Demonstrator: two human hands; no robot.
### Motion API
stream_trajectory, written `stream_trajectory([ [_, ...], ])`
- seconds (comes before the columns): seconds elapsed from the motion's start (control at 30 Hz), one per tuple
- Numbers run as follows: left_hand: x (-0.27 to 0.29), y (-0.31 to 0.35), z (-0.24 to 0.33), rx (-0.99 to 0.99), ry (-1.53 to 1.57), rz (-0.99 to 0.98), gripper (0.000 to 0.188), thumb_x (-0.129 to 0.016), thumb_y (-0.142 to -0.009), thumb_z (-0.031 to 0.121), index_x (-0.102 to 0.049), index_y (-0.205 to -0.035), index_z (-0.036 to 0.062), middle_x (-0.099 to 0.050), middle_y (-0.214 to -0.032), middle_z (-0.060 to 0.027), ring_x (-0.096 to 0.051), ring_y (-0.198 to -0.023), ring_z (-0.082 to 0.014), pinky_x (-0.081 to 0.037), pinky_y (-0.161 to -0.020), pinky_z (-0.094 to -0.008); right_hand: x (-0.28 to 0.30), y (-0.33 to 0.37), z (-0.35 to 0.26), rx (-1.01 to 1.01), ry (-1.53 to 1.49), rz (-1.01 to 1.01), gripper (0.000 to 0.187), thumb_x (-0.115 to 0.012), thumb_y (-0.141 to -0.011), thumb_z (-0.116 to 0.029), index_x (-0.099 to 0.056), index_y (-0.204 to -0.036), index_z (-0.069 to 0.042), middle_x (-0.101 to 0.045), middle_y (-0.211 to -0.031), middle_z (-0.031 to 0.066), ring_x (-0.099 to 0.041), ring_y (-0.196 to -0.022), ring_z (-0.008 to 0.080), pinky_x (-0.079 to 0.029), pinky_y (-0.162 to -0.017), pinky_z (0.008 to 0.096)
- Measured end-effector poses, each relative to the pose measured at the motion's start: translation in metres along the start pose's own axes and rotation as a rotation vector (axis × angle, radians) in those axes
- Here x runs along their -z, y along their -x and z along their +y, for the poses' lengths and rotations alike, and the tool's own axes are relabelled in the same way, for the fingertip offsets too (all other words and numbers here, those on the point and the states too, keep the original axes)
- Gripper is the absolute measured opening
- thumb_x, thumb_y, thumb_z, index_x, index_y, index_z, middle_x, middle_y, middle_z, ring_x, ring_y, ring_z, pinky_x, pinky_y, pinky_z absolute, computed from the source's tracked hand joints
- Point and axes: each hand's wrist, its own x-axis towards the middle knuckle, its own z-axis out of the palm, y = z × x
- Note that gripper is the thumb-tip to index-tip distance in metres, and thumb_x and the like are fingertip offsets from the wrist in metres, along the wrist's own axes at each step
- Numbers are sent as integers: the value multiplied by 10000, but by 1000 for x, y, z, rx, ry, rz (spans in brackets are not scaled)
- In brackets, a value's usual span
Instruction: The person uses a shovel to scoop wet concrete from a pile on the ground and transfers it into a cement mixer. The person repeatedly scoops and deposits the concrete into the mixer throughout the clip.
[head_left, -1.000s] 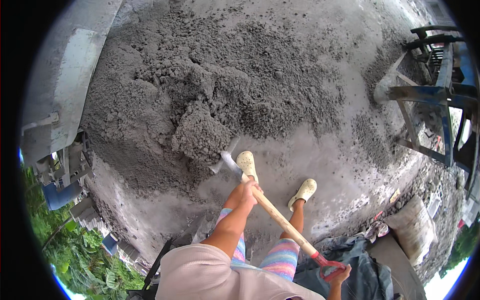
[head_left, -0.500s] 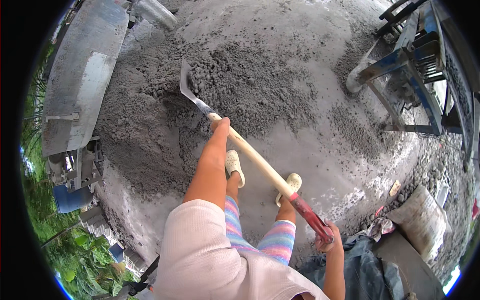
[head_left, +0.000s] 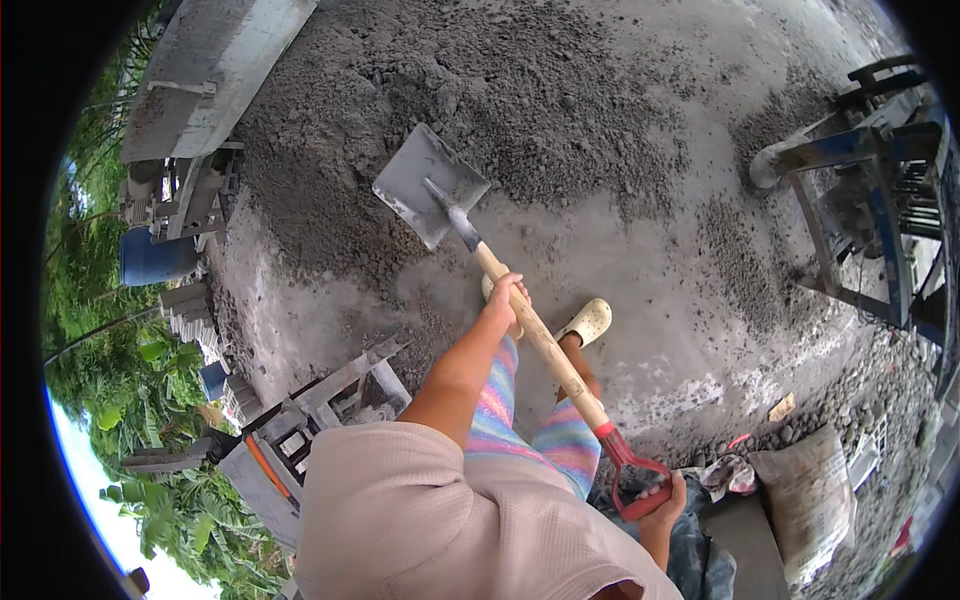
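Shovel (head_left: 555,355) drawn back, axis diagonal, blade (head_left: 412,182) pointing forward-left, both hands (head_left: 508,298) (head_left: 662,500) gripping it

Your left arm (head_left: 460,380) reaches forward, almost straight, slanting up and rightward from the shoulder; your left hand (head_left: 512,298) is wrapped in a firm grip at its end; your right hand (head_left: 663,508) sits lower and nearer your body, fingers curled; your right forearm (head_left: 655,543) shows only partly, its elbow hidden.

floor (head_left: 660,290): grey, dusty, pale patches | heap (head_left: 490,95): dark grey, crumbly, upper middle | frame (head_left: 828,153): blue, standing at right | gravel (head_left: 880,385): lower right | sack (head_left: 806,492): beside gravel, lower right
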Motion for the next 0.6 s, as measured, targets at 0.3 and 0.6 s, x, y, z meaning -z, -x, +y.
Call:
stream_trajectory([
  [0.3, 48, -7, -138, 375, 276, 72, 139, -582, -595, 122, -444, -592, 101, -437, -502, -22, -429, -459, -177, -393, -475, -302, 23, 78, -22, 169, 273, 239, 289, -463, -740, -390, -488, -647, -118, -414, -551, -21, -411, -539, 90, -363, -493, 205],
  [0.6, 99, -81, -6, 172, 436, -151, 118, -570, -654, 131, -467, -627, 79, -491, -591, -37, -474, -515, -169, -430, -549, -287, -155, 13, 41, 482, 608, -97, 235, -484, -736, -281, -436, -653, -66, -403, -484, 26, -397, -365, 113, -361, -335, 224],
])
